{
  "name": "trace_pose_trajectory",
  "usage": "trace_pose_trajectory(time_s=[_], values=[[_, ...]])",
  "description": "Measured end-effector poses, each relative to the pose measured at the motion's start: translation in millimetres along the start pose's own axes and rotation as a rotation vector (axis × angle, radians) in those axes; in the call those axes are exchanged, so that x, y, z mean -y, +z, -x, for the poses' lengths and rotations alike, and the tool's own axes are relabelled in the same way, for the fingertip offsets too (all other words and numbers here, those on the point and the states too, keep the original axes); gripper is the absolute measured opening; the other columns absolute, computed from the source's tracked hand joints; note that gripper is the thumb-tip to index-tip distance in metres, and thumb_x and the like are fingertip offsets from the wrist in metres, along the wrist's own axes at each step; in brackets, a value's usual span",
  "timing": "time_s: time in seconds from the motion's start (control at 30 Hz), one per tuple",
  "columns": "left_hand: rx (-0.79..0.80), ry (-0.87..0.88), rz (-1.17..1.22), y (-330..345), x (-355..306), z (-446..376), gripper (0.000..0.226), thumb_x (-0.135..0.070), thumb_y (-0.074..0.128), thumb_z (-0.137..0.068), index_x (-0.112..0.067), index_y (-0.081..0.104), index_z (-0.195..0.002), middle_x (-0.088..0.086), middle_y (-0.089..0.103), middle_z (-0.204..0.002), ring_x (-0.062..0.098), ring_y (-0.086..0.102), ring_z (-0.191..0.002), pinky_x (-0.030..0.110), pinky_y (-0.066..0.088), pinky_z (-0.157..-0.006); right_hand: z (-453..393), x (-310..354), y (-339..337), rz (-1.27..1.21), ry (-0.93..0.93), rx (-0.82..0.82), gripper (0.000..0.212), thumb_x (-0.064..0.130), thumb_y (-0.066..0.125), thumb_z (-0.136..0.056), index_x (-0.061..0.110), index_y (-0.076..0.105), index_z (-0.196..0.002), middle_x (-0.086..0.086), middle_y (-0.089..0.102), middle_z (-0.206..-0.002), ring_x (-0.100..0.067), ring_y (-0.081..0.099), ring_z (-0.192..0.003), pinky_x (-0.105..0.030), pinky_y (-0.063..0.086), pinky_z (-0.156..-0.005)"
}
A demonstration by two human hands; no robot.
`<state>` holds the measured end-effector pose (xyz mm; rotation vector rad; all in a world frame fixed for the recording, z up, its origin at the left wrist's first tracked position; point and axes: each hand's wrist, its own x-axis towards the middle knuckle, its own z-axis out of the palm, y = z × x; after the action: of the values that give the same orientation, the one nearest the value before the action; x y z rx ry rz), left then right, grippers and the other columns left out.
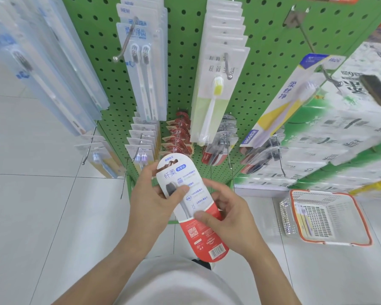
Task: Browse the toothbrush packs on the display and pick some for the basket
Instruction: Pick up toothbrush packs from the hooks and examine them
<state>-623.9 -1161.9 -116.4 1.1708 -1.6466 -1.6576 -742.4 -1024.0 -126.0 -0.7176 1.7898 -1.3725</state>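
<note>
I hold a white and red toothbrush pack (191, 208) with a dark brush inside, in front of the green pegboard display (185, 51). My left hand (154, 194) grips its upper part, thumb across the front. My right hand (224, 214) pinches the pack lower down, thumb on the front. Identical red packs (178, 137) hang on a low hook just above it. The white basket with orange rim (326, 216) stands on the floor at the right and holds one toothbrush pack (304, 216).
More toothbrush packs hang on hooks: clear blue ones (145, 62) at the upper left, a yellow brush pack (218, 89) in the middle, a yellow and blue pack (288, 100) at the right. Stacked green and white cartons (339, 139) stand beside the display. The floor is white tile.
</note>
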Motion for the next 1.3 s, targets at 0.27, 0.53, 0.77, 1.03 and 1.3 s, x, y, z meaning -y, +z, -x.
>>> trace_pose_trajectory(time_s=[0.27,0.53,0.77,1.03,1.3], values=[[-0.020,0.049,-0.054,1,-5,2,0.041,-0.017,0.080,-0.084,-0.032,0.059,-0.116,-0.007,0.073,-0.108,0.003,0.073,-0.074,0.018,0.055,-0.054,-1,-5,3,0.044,0.040,0.002,0.069,0.015,0.094,-0.068,0.041,0.056,-0.119,0.004,0.073,-0.096,-0.017,0.073,-0.084,-0.037,0.060,-0.071],[0.133,0.110,-0.106,0,9,-6,0.054,-0.017,0.076,-0.088,-0.042,0.052,-0.130,-0.008,0.060,-0.130,0.011,0.071,-0.096,0.039,0.063,-0.072,-4,-16,6,-0.100,0.062,-0.058,0.030,0.017,0.083,-0.083,0.024,0.069,-0.108,-0.004,0.077,-0.098,-0.029,0.072,-0.078,-0.036,0.057,-0.067],[0.244,0.138,-0.118,3,7,1,0.076,-0.009,0.077,-0.085,-0.064,0.045,-0.128,-0.010,0.062,-0.130,0.015,0.071,-0.098,0.052,0.060,-0.066,-11,-18,0,-0.217,0.122,-0.044,0.025,0.026,0.071,-0.083,0.007,0.072,-0.100,-0.011,0.076,-0.085,-0.022,0.073,-0.068,-0.028,0.055,-0.058],[0.323,0.097,-0.093,5,2,2,0.065,-0.029,0.073,-0.079,-0.060,0.048,-0.131,-0.014,0.068,-0.124,0.023,0.073,-0.091,0.057,0.060,-0.069,-19,-11,-1,-0.220,0.026,-0.095,0.031,0.033,0.078,-0.084,0.004,0.071,-0.094,-0.011,0.078,-0.089,-0.023,0.073,-0.078,-0.030,0.057,-0.064],[0.257,0.071,0.070,9,-6,5,0.035,-0.031,0.075,-0.088,-0.035,0.064,-0.121,-0.005,0.075,-0.108,0.025,0.076,-0.085,0.056,0.062,-0.073,-33,3,-1,-0.099,-0.064,-0.191,0.073,0.061,0.077,-0.074,-0.007,0.050,-0.069,-0.035,0.055,-0.069,-0.021,0.048,-0.060,-0.037,0.038,-0.055]])
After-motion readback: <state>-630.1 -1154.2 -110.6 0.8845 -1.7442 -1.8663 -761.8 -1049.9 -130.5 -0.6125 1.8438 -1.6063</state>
